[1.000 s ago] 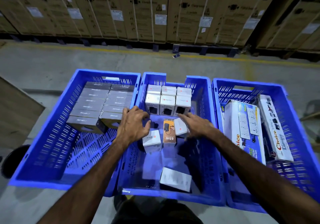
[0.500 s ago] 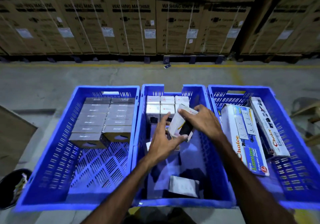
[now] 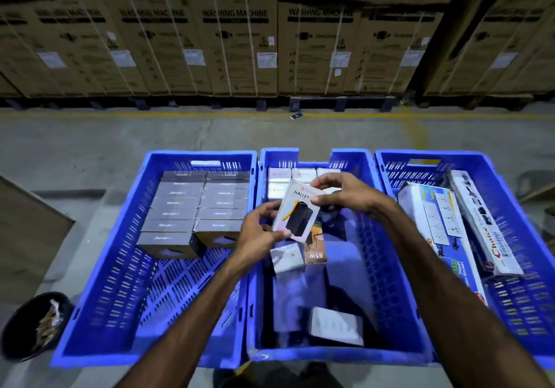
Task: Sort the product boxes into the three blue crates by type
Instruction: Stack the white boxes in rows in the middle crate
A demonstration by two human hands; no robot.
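Three blue crates stand side by side: the left crate holds rows of dark grey boxes, the middle crate holds small white boxes at its far end, and the right crate holds long extension-socket boxes. Above the middle crate both hands hold a white "HALLEY" box with a black product pictured on it. My left hand grips its lower left edge; my right hand pinches its top right. Below lie an orange "65W" box, a white box and another white box.
A black bin with scraps sits on the floor at the lower left. A brown board leans at the left. Large LG washing machine cartons on pallets line the far side beyond a yellow floor line.
Both hands reached among the loose boxes in the middle crate, picked up the white "HALLEY" box and raised it, turning its printed face up toward me. The head tilted up.
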